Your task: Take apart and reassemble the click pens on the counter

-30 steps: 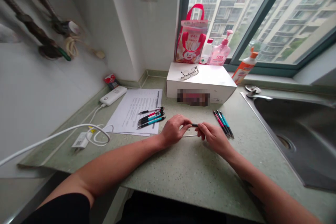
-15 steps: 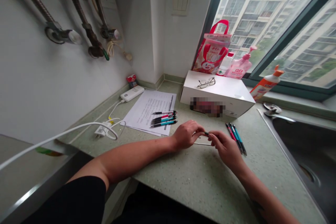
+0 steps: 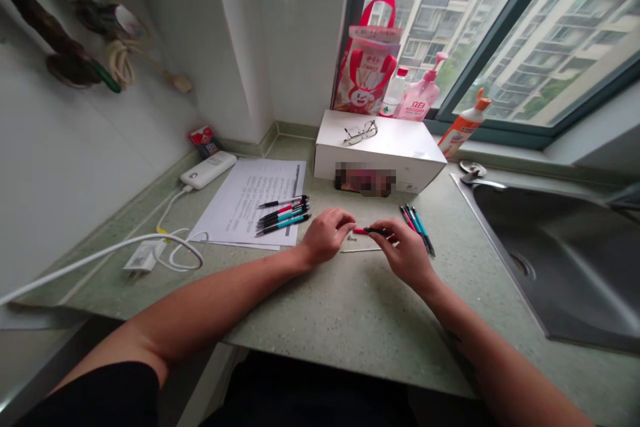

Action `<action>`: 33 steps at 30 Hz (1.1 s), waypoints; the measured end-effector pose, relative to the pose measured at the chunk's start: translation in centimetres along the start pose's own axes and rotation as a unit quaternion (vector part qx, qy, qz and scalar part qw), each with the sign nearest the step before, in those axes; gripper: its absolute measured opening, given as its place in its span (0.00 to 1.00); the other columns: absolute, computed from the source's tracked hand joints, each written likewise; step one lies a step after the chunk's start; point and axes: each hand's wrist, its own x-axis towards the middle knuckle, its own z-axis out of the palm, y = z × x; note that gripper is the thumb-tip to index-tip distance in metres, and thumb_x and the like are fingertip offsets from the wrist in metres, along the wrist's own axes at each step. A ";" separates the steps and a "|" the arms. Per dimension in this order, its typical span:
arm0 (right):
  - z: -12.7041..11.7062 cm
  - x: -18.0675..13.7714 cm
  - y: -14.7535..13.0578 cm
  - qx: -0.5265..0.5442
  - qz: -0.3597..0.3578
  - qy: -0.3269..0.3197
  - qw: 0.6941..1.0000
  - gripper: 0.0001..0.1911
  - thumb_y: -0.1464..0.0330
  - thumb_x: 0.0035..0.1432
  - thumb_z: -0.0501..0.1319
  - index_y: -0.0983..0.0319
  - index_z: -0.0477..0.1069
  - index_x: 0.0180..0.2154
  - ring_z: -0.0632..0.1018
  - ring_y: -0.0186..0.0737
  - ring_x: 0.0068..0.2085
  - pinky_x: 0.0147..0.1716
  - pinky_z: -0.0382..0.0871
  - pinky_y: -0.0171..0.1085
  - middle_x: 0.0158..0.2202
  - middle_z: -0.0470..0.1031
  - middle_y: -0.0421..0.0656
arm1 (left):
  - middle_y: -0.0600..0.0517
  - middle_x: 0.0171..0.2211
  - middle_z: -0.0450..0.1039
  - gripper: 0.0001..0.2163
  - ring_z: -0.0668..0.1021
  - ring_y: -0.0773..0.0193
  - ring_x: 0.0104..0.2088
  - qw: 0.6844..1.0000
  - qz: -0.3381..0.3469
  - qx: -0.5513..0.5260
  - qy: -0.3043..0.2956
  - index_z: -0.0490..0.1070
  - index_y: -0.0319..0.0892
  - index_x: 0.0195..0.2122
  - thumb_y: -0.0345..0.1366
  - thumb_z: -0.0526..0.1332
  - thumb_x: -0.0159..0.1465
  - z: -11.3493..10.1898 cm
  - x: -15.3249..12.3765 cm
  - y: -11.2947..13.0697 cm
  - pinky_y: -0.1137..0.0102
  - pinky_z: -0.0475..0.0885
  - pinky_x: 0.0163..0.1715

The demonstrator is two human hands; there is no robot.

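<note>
A red-and-black pen (image 3: 363, 231) spans the small gap between my two hands. My right hand (image 3: 406, 252) pinches its black part. The fingertips of my left hand (image 3: 327, 235) close on its red end. Below it on the counter lies a thin pale rod (image 3: 360, 251), like a pen refill, partly behind my right fingers. A tiny dark piece (image 3: 352, 238) sits near my left fingertips, too small to make out. Several pens (image 3: 283, 215) in red, black, and blue rest on printed sheets (image 3: 240, 203) left of my hands. More pens (image 3: 418, 228) lie just beyond my right hand.
A white box (image 3: 385, 147) with glasses (image 3: 361, 133) on top stands behind my hands; a blurred-out object (image 3: 365, 181) is before it. The steel sink (image 3: 565, 267) is at right. A power bank (image 3: 209, 170), charger (image 3: 145, 257) and white cable (image 3: 100, 267) are at left.
The camera view has swung right and down, so everything sits further left and higher. My hands are slightly further apart, and more of the pen's red part shows between them.
</note>
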 end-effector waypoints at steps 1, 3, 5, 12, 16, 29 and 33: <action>-0.1 0.0 0.0 -0.006 -0.005 -0.012 1.000 0.09 0.61 0.65 0.62 0.60 0.74 0.40 0.78 0.41 0.36 0.33 0.71 0.38 0.38 0.78 0.45 | 0.51 0.33 0.76 0.01 0.76 0.62 0.35 1.000 -0.009 0.013 -0.001 0.73 0.40 0.37 0.31 0.62 0.67 -0.3 0.2 -0.1 0.67 0.71 0.39; -0.3 0.0 -0.1 -0.021 -0.021 -0.058 0.998 0.06 0.64 0.65 0.63 0.59 0.74 0.41 0.77 0.40 0.34 0.33 0.70 0.38 0.38 0.78 0.44 | 0.50 0.34 0.76 0.01 0.76 0.62 0.35 0.999 -0.009 0.050 -0.001 0.73 0.40 0.37 0.29 0.63 0.66 -0.7 0.6 -0.4 0.66 0.71 0.40; -0.3 -0.1 -0.2 -0.040 -0.038 -0.117 0.992 0.04 0.67 0.64 0.63 0.59 0.74 0.40 0.76 0.38 0.32 0.34 0.70 0.38 0.40 0.78 0.44 | 0.48 0.35 0.76 0.02 0.76 0.59 0.37 0.994 0.003 0.102 -0.035 0.74 0.39 0.37 0.27 0.63 0.64 -1.0 0.7 -0.7 0.65 0.71 0.42; 0.3 -0.6 -0.7 -0.131 -0.054 -0.234 0.962 0.10 0.71 0.59 0.66 0.58 0.74 0.44 0.78 0.40 0.36 0.37 0.70 0.40 0.40 0.79 0.43 | 0.46 0.35 0.76 0.05 0.76 0.54 0.40 0.971 -0.002 0.194 -0.137 0.78 0.40 0.35 0.28 0.62 0.64 -0.5 0.1 -0.7 0.60 0.72 0.43; 0.3 -0.5 -0.2 -0.157 -0.068 -0.239 0.956 0.09 0.71 0.60 0.66 0.58 0.74 0.44 0.79 0.46 0.45 0.42 0.71 0.42 0.44 0.79 0.46 | 0.45 0.35 0.77 0.04 0.77 0.53 0.40 0.978 -0.001 0.171 -0.120 0.78 0.39 0.36 0.28 0.62 0.65 -0.5 0.2 -0.8 0.59 0.72 0.44; -0.3 -0.1 -0.1 -0.091 -0.103 -0.024 0.990 0.05 0.66 0.66 0.62 0.59 0.74 0.43 0.76 0.38 0.35 0.32 0.71 0.37 0.40 0.75 0.44 | 0.49 0.35 0.82 0.06 0.81 0.62 0.36 0.973 -0.095 -0.186 -0.099 0.78 0.40 0.39 0.37 0.65 0.64 -0.4 -0.1 1.0 0.69 0.76 0.38; -0.2 -0.3 -0.2 -0.084 -0.111 -0.021 0.990 0.05 0.67 0.67 0.62 0.58 0.73 0.43 0.76 0.37 0.35 0.31 0.71 0.36 0.40 0.75 0.44 | 0.49 0.35 0.82 0.07 0.82 0.62 0.35 0.973 -0.094 -0.194 -0.082 0.78 0.40 0.39 0.37 0.66 0.64 -0.2 -0.2 1.0 0.69 0.77 0.37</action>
